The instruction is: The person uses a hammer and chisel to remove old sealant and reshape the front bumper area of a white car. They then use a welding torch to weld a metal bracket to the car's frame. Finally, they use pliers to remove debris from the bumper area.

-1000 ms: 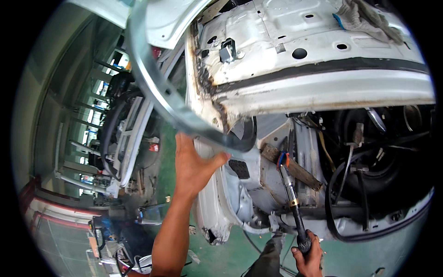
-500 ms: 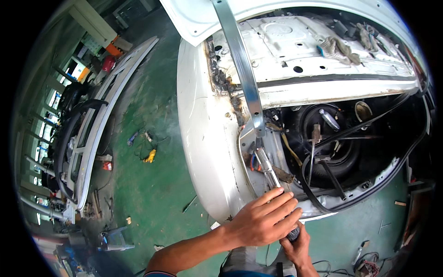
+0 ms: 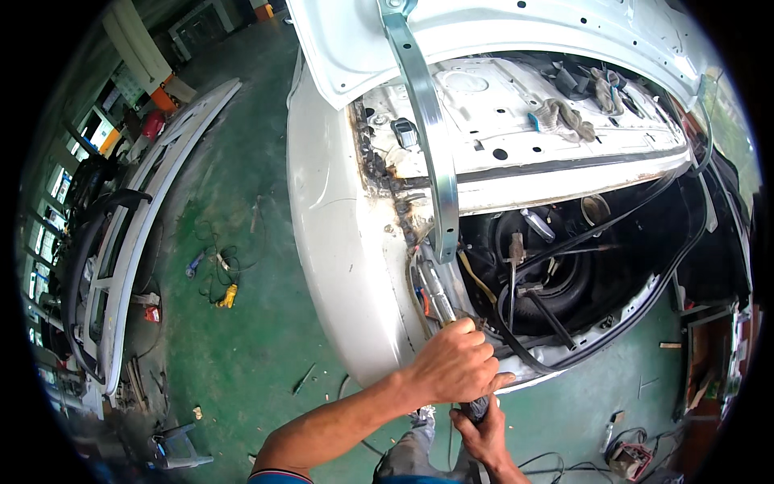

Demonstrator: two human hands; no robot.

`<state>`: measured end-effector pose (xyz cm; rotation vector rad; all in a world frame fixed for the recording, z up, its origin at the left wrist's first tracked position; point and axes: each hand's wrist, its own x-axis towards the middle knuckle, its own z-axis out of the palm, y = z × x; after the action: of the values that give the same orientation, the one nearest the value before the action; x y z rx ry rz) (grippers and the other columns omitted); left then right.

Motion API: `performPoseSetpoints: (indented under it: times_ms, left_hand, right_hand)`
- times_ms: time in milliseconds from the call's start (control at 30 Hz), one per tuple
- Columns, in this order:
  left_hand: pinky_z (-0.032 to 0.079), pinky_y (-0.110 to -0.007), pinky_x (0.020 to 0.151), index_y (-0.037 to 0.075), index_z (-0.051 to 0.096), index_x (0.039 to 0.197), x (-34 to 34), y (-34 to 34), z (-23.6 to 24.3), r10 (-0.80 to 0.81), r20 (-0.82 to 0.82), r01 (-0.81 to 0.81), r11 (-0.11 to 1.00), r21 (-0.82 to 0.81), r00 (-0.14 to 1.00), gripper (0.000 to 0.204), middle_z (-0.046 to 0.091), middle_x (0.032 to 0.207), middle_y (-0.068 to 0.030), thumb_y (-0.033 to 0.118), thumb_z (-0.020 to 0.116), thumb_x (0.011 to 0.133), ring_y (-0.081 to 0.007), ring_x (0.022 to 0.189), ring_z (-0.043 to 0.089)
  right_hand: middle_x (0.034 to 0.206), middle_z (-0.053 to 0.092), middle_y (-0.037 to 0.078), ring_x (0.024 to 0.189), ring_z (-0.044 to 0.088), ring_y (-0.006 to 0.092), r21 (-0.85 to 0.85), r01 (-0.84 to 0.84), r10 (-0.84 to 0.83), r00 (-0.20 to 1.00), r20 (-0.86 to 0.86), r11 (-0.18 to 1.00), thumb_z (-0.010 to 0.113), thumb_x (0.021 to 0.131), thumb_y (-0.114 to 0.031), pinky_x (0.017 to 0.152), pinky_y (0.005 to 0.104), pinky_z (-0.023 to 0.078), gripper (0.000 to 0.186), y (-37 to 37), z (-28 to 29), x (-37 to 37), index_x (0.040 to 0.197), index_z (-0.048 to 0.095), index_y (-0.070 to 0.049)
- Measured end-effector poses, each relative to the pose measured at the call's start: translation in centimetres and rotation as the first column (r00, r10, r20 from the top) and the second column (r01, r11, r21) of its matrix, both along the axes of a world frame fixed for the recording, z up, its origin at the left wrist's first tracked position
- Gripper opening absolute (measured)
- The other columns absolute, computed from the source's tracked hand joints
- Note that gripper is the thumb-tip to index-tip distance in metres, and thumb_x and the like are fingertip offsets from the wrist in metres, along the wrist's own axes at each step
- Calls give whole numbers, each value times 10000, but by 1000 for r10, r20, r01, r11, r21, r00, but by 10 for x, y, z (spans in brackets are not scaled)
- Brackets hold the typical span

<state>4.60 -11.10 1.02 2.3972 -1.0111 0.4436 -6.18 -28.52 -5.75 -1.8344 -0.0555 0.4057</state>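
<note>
My left hand (image 3: 455, 363) is closed around the metal bar tool (image 3: 437, 292) at the left edge of the open trunk. My right hand (image 3: 484, 436) grips the tool's black wrapped handle (image 3: 476, 409) below it. The tool's far part lies among a blue and orange item and white body metal; its tip is hard to make out. Just above it, a steel hinge arm (image 3: 435, 161) hangs from the raised white lid (image 3: 524, 24). The trunk's left corner (image 3: 407, 211) shows rusty, blackened seams beside the white rear fender (image 3: 339, 258).
The trunk holds a spare tire (image 3: 548, 270), rods and black seals. Gloves (image 3: 564, 121) lie on the white shelf panel. At left are a long white body part (image 3: 153, 202) and a yellow power tool (image 3: 228, 295) on the green floor (image 3: 242, 363), with cables lower right.
My left hand has come down from beside the steel arm onto the tool, and its fingers have curled closed. My head view has shifted, showing more of the lid and left floor.
</note>
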Motion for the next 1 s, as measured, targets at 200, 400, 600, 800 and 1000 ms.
performPoseSetpoints:
  times_ms: [200,400,600,800,1000]
  left_hand:
    - [385,-348,620,99,594,542,6,2,1,27,4,-27,999,-31,1000,423,485,543,-6,356,771,827,-186,567,493]
    - [396,-350,638,98,600,548,9,3,1,52,-20,-52,998,-42,998,399,496,551,-1,329,774,823,-182,591,505]
    - [404,-347,650,100,606,561,11,4,3,63,-37,-65,997,-45,997,384,497,558,1,319,774,828,-179,602,507]
    - [401,-349,652,99,602,565,11,4,4,71,-40,-74,995,-64,997,377,480,555,0,306,780,825,-182,592,501]
    - [397,-349,650,97,595,563,12,4,4,70,-37,-73,993,-91,997,368,468,555,-1,282,794,810,-187,586,496]
  right_hand:
    - [936,708,148,813,680,238,1,10,-10,1000,-4,1000,793,839,-136,760,367,537,465,5,3,7,1203,543,8]
    - [936,712,152,826,686,245,12,19,-19,999,-26,1000,796,833,-132,771,369,539,438,9,2,13,1173,565,18]
    - [841,666,74,752,592,151,25,42,-43,999,19,999,778,832,-147,702,325,512,429,11,-4,12,1160,552,10]
    - [841,662,73,751,585,147,38,49,-51,998,43,998,779,829,-147,705,322,510,429,13,-3,12,1158,554,13]
    - [837,665,74,744,591,153,23,57,-58,997,49,998,788,823,-158,702,330,511,431,13,-4,13,1146,562,15]
